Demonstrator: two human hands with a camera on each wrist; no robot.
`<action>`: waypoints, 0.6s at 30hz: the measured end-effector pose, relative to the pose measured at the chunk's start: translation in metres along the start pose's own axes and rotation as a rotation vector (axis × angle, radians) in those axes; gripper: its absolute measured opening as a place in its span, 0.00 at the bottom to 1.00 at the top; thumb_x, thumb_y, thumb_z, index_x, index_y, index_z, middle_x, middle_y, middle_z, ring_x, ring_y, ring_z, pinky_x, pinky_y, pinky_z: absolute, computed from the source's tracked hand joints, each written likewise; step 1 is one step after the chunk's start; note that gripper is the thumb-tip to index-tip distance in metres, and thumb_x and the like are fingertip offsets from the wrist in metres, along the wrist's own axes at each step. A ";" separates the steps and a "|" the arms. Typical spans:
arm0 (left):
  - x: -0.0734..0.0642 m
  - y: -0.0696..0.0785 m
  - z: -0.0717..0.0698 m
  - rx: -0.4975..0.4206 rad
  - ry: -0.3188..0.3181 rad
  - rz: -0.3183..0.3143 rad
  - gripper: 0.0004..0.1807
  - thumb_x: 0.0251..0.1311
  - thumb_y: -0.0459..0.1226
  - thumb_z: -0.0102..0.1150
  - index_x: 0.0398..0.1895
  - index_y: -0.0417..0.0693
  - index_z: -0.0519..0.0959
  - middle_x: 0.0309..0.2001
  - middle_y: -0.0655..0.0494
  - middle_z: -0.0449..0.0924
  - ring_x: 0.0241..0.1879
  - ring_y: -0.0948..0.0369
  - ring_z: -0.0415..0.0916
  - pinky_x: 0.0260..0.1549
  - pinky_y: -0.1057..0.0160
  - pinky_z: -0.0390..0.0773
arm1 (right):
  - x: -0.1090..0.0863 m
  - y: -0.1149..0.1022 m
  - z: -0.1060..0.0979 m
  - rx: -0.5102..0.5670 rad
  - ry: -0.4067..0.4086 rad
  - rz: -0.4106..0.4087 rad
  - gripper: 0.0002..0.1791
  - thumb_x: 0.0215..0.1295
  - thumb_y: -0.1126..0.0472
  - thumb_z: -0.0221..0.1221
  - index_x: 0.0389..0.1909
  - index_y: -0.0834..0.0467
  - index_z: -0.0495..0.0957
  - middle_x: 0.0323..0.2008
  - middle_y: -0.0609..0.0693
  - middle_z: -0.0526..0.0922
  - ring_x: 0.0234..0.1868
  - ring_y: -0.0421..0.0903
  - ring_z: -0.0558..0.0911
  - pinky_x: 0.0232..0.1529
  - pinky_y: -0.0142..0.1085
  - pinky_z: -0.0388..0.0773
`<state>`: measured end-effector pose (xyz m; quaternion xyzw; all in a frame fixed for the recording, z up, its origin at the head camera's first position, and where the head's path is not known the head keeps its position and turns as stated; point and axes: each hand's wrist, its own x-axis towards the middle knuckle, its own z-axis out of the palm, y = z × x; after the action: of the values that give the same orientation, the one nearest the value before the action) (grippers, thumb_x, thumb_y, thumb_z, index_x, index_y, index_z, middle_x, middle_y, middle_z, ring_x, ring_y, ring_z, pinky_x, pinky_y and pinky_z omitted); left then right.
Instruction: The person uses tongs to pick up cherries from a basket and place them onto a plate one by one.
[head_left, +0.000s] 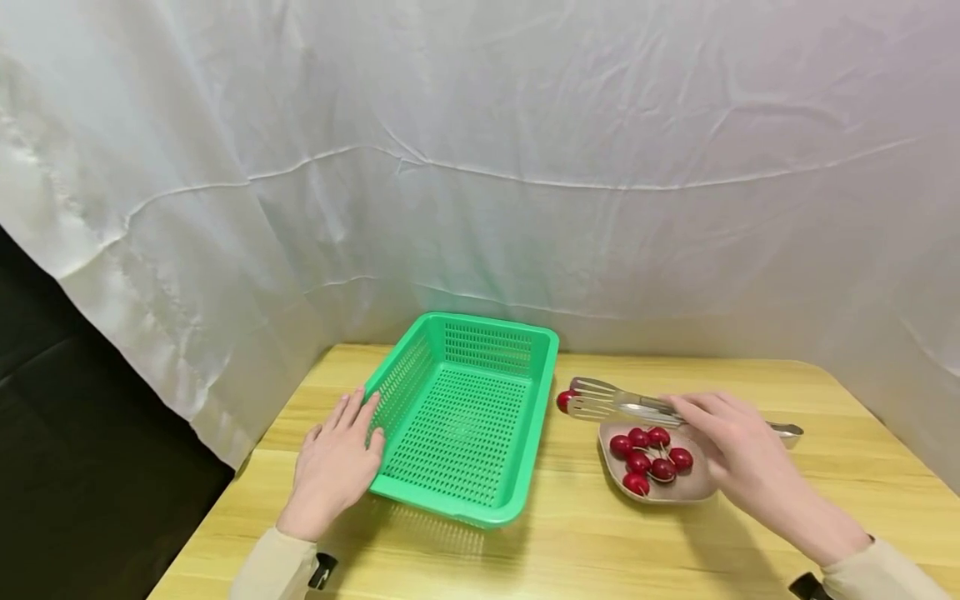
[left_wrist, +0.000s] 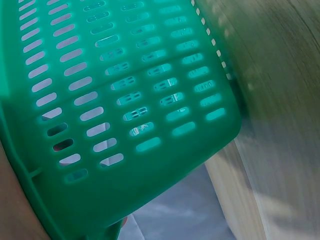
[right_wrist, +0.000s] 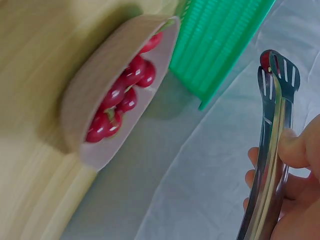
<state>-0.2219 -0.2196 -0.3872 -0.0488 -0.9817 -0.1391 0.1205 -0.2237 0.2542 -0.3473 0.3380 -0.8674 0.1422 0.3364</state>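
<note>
My right hand (head_left: 738,450) grips slotted metal tongs (head_left: 618,403), squeezed so that their tips pinch one dark red cherry (head_left: 564,402). The tongs pass above the far side of a pinkish bowl (head_left: 701,487), their heads pointing left toward the basket. Several cherries (right_wrist: 116,95) with stems lie in that bowl. At the left, my left hand (head_left: 335,460) rests on the near left rim of a green plastic basket (head_left: 456,505), fingers extended along it. Slotted side walls of the basket (left_wrist: 150,120) fill most of the left wrist view.
Both containers stand on a light wooden table (head_left: 570,542), basket left and bowl right. White cloth (head_left: 480,167) hangs behind the table's back edge. A black surface (head_left: 82,433) lies beyond the left edge.
</note>
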 end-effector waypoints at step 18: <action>0.000 0.000 -0.002 0.000 -0.006 0.004 0.31 0.75 0.46 0.35 0.77 0.46 0.55 0.77 0.44 0.48 0.74 0.42 0.45 0.63 0.30 0.52 | -0.063 0.021 -0.010 -0.108 -0.024 0.005 0.38 0.77 0.39 0.32 0.51 0.63 0.82 0.40 0.45 0.83 0.38 0.44 0.75 0.39 0.39 0.66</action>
<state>-0.2216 -0.2205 -0.3854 -0.0510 -0.9820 -0.1389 0.1177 -0.1988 0.3045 -0.3834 0.3189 -0.8787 0.0921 0.3431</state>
